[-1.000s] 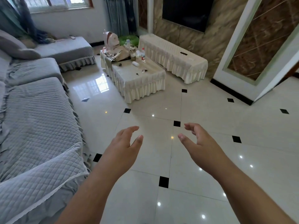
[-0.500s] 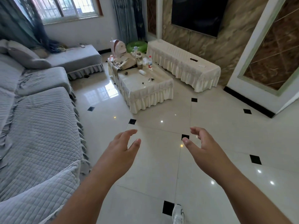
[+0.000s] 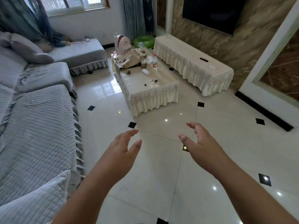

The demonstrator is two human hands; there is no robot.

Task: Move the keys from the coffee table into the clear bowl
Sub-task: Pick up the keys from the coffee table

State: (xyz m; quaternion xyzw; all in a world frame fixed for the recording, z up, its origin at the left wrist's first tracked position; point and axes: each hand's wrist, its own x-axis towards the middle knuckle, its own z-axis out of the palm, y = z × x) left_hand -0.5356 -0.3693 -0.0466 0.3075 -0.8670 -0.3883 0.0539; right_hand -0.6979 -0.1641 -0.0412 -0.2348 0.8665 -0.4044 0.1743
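Observation:
The coffee table [image 3: 137,92], draped in a cream frilled cloth, stands ahead in the middle of the room. A small bunch of keys [image 3: 154,81] lies near its front right part, with a small dark object [image 3: 145,84] beside it. I cannot make out a clear bowl from here. My left hand [image 3: 120,151] and my right hand [image 3: 199,142] are both held out over the tiled floor, well short of the table. Their fingers are relaxed and spread, holding nothing.
Bottles [image 3: 155,62], a jar [image 3: 143,59], a white roll [image 3: 145,71] and a bag [image 3: 127,59] crowd the table's far end. A grey sofa [image 3: 35,126] runs along the left. A long cream bench [image 3: 192,62] stands at the right under a wall TV [image 3: 213,13].
The view has moved forward across the floor, so the coffee table is closer. Both hands stay out in front, open.

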